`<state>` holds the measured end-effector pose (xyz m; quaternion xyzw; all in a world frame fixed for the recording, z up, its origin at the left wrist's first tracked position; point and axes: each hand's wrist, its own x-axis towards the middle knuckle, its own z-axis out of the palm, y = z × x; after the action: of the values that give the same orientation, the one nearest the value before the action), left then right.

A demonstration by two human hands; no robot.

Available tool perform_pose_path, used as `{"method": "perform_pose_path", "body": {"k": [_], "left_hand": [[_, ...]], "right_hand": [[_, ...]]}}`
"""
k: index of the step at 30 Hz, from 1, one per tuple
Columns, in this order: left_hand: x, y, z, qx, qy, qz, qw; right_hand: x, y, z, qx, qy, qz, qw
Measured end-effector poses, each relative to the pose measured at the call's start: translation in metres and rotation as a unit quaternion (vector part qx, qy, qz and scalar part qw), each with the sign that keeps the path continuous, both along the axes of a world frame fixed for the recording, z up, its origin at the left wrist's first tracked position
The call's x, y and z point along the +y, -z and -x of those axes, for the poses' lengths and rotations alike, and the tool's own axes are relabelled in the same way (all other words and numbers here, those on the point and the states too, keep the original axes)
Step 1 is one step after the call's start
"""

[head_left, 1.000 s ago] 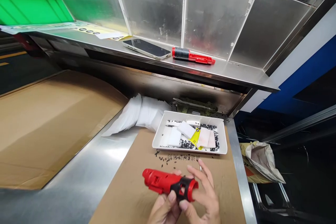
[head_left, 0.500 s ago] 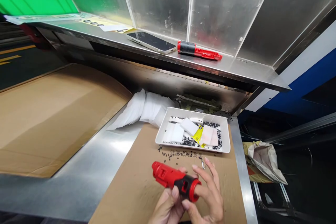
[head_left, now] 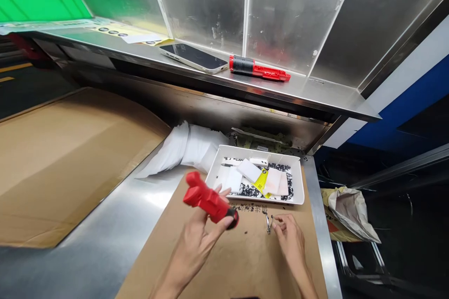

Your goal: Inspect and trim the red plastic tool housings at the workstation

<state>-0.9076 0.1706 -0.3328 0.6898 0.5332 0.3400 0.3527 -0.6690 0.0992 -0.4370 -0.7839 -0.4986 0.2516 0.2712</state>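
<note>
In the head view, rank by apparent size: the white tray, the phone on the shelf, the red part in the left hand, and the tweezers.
1. White tray.
2. Phone and red part held in the left hand: look about alike, and the part is nearer the camera, so unranked.
3. Tweezers at the right hand, clearly smallest.

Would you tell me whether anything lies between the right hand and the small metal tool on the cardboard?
Nothing visible does: the right hand has its fingertips at the metal tool, on bare cardboard.

Red housing (head_left: 205, 198), white tray (head_left: 296, 182), perhaps black specks (head_left: 280, 168)
</note>
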Motion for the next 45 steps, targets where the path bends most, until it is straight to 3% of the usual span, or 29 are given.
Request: {"method": "perform_pose_path", "body": {"k": [3, 5, 8, 11, 14, 17, 21, 23, 28, 33, 38, 41, 43, 45], "left_hand": [[-0.001, 0.005, -0.002, -0.024, -0.034, 0.043, 0.998], [-0.001, 0.005, -0.003, -0.115, -0.044, 0.115, 0.986], [-0.002, 0.001, -0.004, -0.304, -0.077, 0.224, 0.923], [-0.008, -0.006, -0.006, -0.412, -0.130, 0.292, 0.853], [-0.018, -0.011, -0.009, -0.428, -0.154, 0.322, 0.830], [-0.029, -0.010, -0.013, -0.456, -0.131, 0.356, 0.805], [-0.040, -0.005, -0.019, -0.552, -0.078, 0.440, 0.704], [-0.043, -0.004, -0.023, -0.585, -0.066, 0.454, 0.668], [-0.050, -0.012, -0.034, -0.598, -0.076, 0.448, 0.660], [-0.057, -0.020, -0.041, -0.604, -0.075, 0.445, 0.657], [-0.062, -0.018, -0.041, -0.658, -0.011, 0.452, 0.602], [-0.062, -0.016, -0.041, -0.683, 0.001, 0.484, 0.547], [-0.061, -0.017, -0.041, -0.694, -0.006, 0.513, 0.506], [-0.060, -0.019, -0.042, -0.694, -0.013, 0.533, 0.483]], "right_hand": [[0.012, 0.022, 0.004, -0.032, 0.022, 0.049, 0.998], [0.019, 0.033, 0.008, -0.038, 0.029, 0.068, 0.997], [0.024, 0.041, 0.013, -0.011, 0.036, 0.066, 0.997], [0.022, 0.042, 0.012, 0.069, 0.031, 0.040, 0.996], [0.012, 0.030, 0.008, 0.207, -0.004, 0.013, 0.978], [-0.003, 0.003, 0.009, 0.340, -0.044, -0.003, 0.939], [-0.015, -0.039, 0.019, 0.545, -0.040, -0.036, 0.836], [-0.017, -0.054, 0.024, 0.579, -0.026, -0.066, 0.812], [-0.023, -0.075, 0.035, 0.460, -0.036, -0.107, 0.881], [-0.036, -0.093, 0.050, 0.302, 0.027, -0.217, 0.928], [-0.045, -0.104, 0.050, 0.211, 0.004, -0.277, 0.937], [-0.050, -0.108, 0.045, 0.145, 0.001, -0.311, 0.939], [-0.054, -0.112, 0.043, 0.141, 0.010, -0.322, 0.936], [-0.059, -0.119, 0.045, 0.180, 0.026, -0.328, 0.927]]}}
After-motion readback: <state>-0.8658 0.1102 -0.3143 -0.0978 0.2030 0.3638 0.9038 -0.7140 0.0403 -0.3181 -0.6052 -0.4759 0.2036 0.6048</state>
